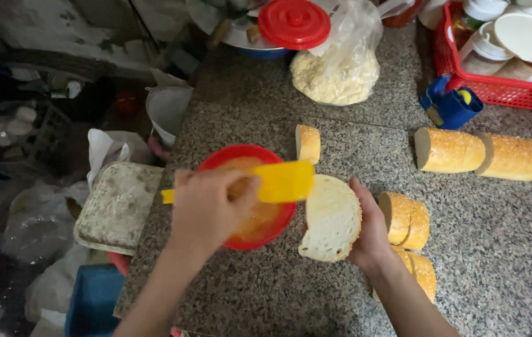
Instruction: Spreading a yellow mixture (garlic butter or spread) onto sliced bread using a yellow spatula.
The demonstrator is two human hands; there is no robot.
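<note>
Low in the frame, the left hand (206,209) had its fingers clamped on a flat yellow plastic spatula (276,181) held across a round red plastic bowl of orange mixture (248,196), while the right hand (371,228), fingers curled together, gripped the edge of an open, white-crumbed slice of bread (331,218) lying on the speckled granite counter (497,249) just right of the bowl. Cut sesame-crusted bread pieces (406,218) sat beside that hand. Further up lay two longer loaf sections (479,153), a red plastic basket (497,87) and a clear bag of pale crumbs (339,68).
</note>
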